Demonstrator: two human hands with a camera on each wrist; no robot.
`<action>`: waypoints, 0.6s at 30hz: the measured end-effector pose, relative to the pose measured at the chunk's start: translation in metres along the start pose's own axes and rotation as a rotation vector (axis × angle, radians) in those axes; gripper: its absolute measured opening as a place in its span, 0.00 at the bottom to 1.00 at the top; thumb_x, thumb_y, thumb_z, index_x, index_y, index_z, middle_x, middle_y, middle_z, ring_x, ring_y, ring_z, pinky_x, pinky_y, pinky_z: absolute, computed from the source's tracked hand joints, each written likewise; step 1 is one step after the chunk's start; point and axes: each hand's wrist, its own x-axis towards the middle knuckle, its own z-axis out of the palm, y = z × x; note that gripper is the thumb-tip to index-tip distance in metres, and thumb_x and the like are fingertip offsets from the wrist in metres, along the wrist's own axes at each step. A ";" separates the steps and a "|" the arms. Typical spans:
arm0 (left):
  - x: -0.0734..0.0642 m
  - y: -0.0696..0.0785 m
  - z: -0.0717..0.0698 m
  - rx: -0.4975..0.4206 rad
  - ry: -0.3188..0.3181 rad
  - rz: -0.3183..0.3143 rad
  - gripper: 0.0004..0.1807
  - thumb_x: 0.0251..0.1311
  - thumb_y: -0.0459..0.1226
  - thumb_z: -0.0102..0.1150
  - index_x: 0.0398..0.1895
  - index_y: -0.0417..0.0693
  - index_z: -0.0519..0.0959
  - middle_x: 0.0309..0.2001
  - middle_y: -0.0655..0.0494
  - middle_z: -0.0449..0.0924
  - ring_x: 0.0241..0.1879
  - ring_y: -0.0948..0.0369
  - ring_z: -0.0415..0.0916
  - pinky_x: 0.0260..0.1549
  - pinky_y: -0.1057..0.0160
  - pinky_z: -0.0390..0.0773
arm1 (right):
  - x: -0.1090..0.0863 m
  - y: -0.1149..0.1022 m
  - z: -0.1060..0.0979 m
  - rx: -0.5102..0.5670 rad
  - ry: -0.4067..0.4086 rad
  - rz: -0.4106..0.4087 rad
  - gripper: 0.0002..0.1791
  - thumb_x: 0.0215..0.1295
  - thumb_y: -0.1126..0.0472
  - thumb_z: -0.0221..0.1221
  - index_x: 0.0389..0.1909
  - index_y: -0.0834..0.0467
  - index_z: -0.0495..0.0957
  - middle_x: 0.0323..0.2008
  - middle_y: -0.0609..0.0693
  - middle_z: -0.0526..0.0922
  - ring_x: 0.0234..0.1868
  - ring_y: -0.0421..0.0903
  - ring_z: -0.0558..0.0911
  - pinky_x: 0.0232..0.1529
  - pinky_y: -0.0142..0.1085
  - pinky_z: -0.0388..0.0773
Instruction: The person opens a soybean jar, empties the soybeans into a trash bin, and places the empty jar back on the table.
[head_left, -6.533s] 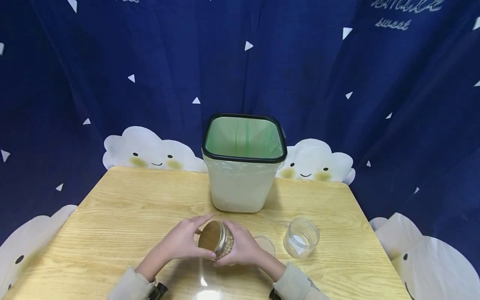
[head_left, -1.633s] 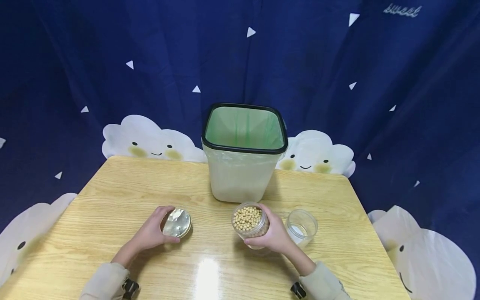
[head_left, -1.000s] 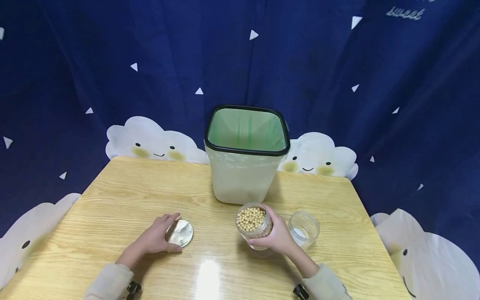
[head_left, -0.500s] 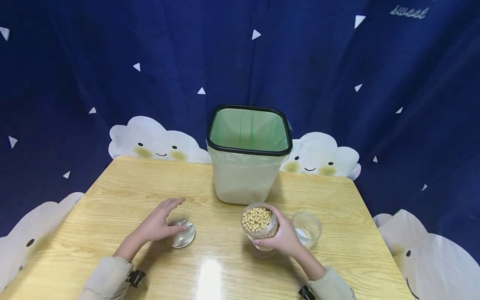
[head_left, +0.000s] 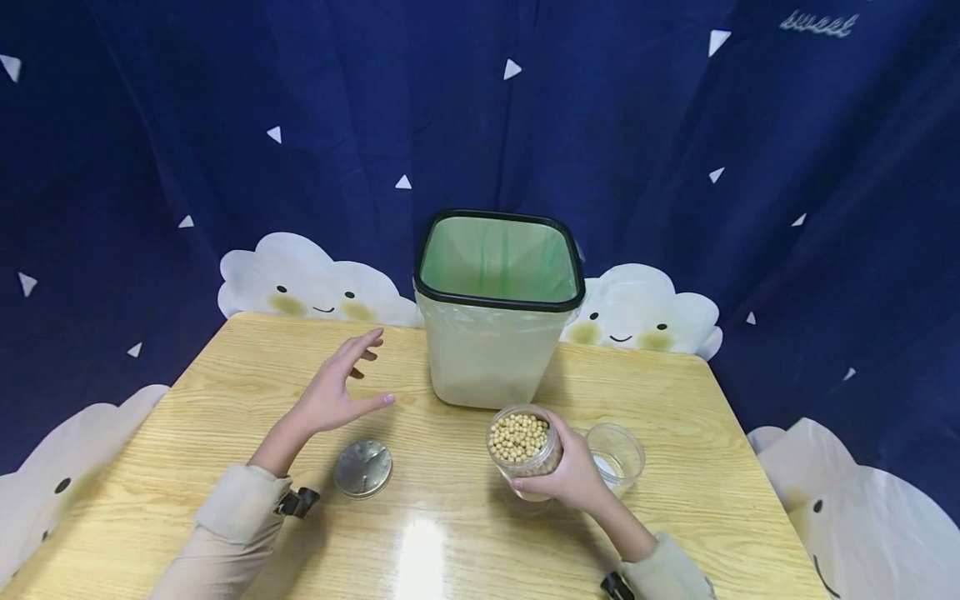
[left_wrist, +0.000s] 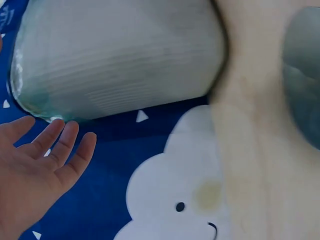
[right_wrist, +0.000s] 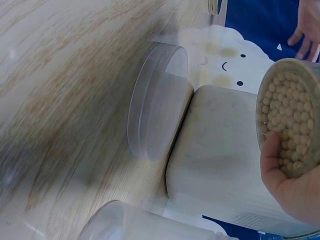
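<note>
Head view: uncapped jar (head_left: 542, 466) faces up, leaning left.

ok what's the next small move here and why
Probably reach the left hand across to steady the open clear container: that hand is empty, while the right hand grips the uncapped bean jar near it.

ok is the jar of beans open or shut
Open: the beans show bare inside the jar, and the silver lid lies apart on the table.
</note>
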 end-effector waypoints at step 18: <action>0.071 0.036 -0.028 -0.121 0.085 0.019 0.41 0.46 0.29 0.61 0.66 0.34 0.55 0.56 0.34 0.64 0.49 0.43 0.67 0.37 0.45 0.72 | -0.002 0.002 -0.004 -0.011 0.011 -0.019 0.47 0.29 0.58 0.76 0.58 0.53 0.66 0.49 0.53 0.76 0.48 0.51 0.75 0.48 0.45 0.72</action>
